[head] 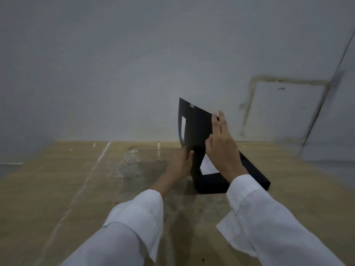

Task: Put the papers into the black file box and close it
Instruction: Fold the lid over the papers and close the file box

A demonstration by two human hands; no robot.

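The black file box [211,186] lies on the brown surface, right of centre. Its lid [196,127] stands raised and tilted, with a white label on its left side. White papers [209,167] show inside the box under the lid. My left hand [181,163] grips the lid's lower left edge near the hinge. My right hand [223,146] rests flat against the lid's right side, fingers stretched up along its edge. Both arms wear white sleeves.
The brown surface [76,198] is scuffed, with pale tape lines and a dark stain left of the box. A grey wall [115,73] rises right behind the box, with a stained rectangular outline [284,108] at the right.
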